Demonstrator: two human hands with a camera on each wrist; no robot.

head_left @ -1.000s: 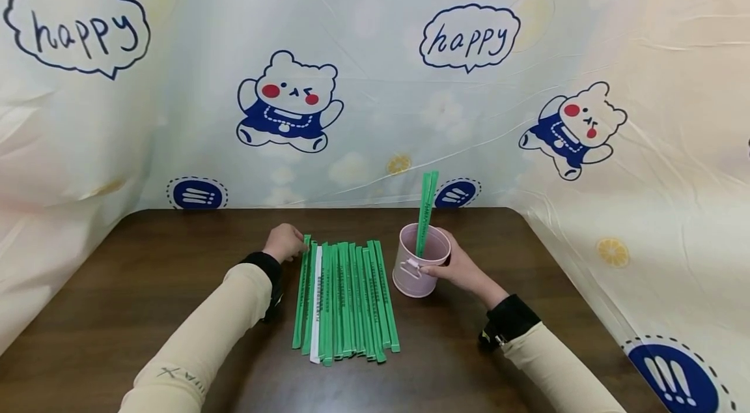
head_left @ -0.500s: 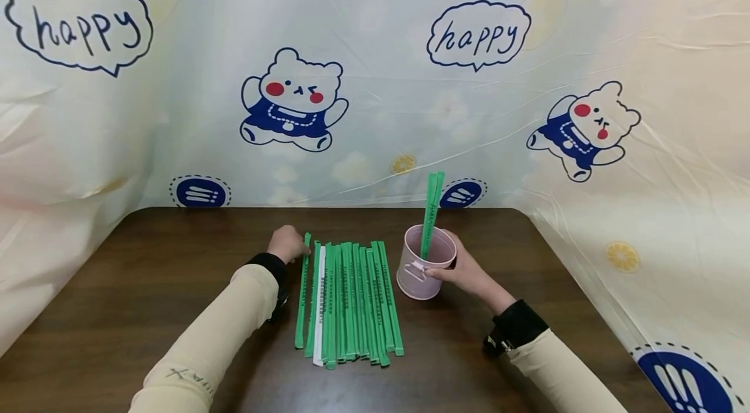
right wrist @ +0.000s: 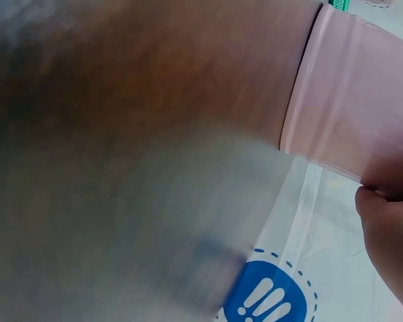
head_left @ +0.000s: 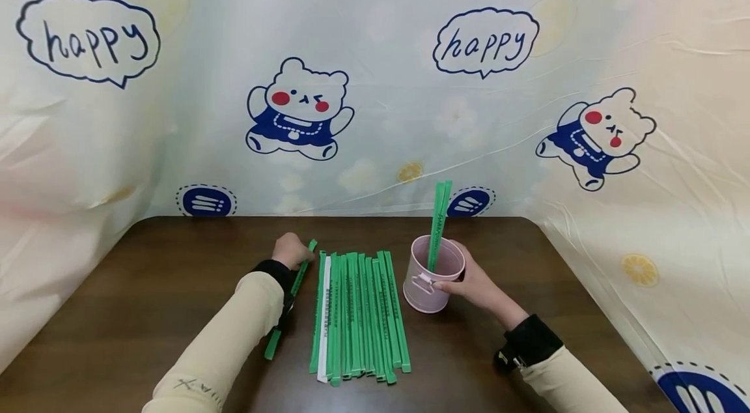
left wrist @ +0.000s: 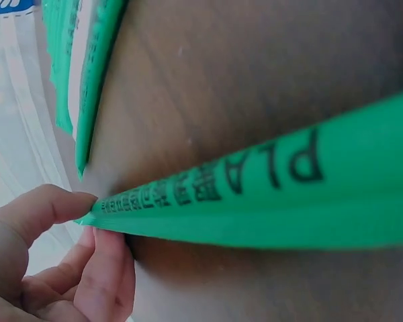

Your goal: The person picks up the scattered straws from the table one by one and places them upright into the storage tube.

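My left hand (head_left: 290, 250) pinches the far end of a long green wrapped straw (head_left: 300, 277) with PLA printed on it. In the left wrist view, thumb and fingers grip the tip of this straw (left wrist: 255, 194), which slants across the picture. To its right, a row of green wrapped straws (head_left: 357, 315) lies side by side on the table, with one white wrapped straw (head_left: 324, 328) near its left edge. My right hand (head_left: 477, 279) holds a small pink bucket (head_left: 423, 301) from its right side. Green wrapped straws (head_left: 437, 227) lean upright inside the bucket.
The brown wooden table (head_left: 176, 296) has a printed cloth (head_left: 392, 100) behind it and at both sides. A small handle (head_left: 423, 281) sticks out from the bucket's front. Both wrists wear dark bands.
My left hand has pulled the leftmost green straw away from the row, and its near end has swung left under the wrist. The right hand still holds the bucket. The head view has shifted slightly.
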